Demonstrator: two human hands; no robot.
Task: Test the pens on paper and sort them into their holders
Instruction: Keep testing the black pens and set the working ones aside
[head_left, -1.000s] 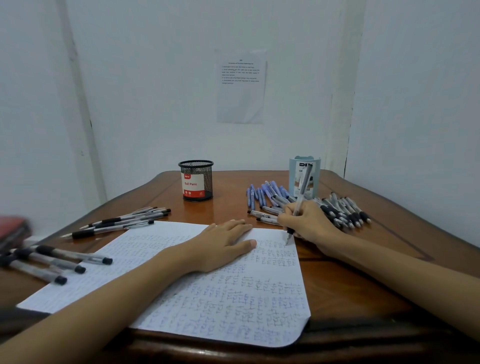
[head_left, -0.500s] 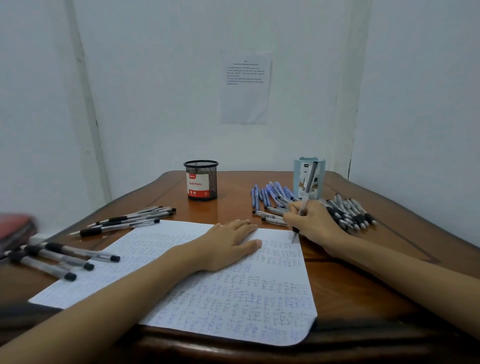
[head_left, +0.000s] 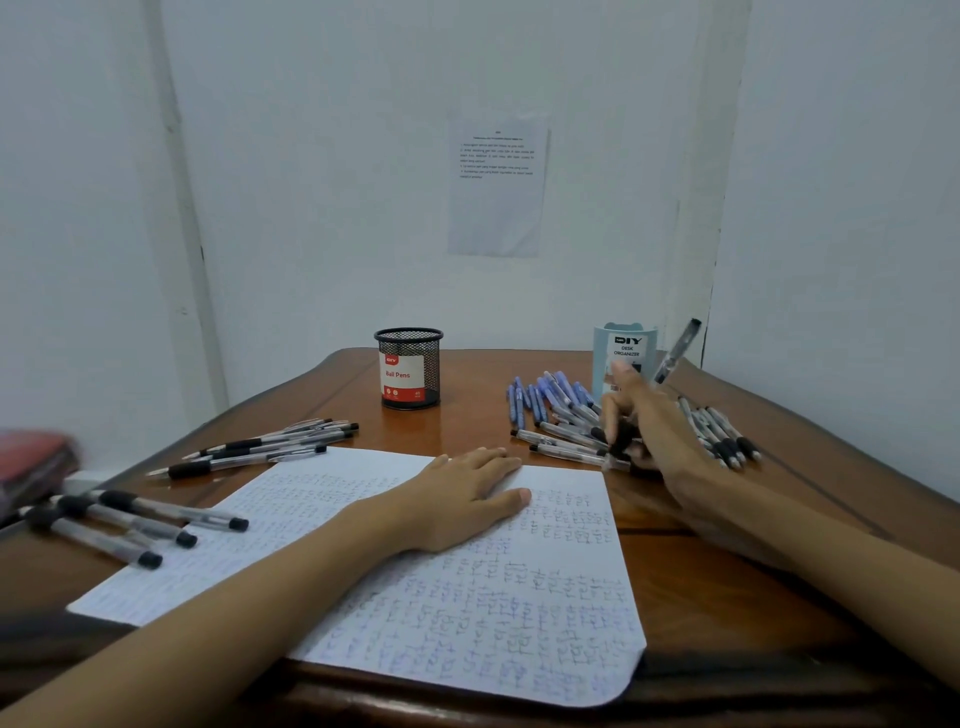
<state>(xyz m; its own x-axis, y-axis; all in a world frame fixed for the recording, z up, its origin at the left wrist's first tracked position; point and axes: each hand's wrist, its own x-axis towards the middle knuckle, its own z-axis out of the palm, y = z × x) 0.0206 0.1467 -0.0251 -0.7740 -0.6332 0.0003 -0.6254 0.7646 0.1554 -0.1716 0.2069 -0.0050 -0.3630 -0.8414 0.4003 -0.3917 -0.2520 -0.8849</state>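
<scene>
Pinching a pen (head_left: 675, 356) tip-down, the right hand (head_left: 660, 439) hovers, blurred; loose pens (head_left: 566, 441) lie just under its fingers (head_left: 609, 410), the blue organizer (head_left: 623, 345) just behind. A careless sweep could scatter them. Left hand (head_left: 467, 499) lies flat on the paper (head_left: 519, 623), fingers straight.

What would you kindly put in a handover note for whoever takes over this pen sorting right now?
Left hand lies flat on the scribble-covered paper. Right hand grips a black-grip pen above the clear pens; it is blurred.
Blue pens and the clear pens lie by the desk organizer; more pens lie at the paper's left.
Done: many test marks. Left: no pen sticks out of the organizer or the mesh holder; sorting remains.
</scene>
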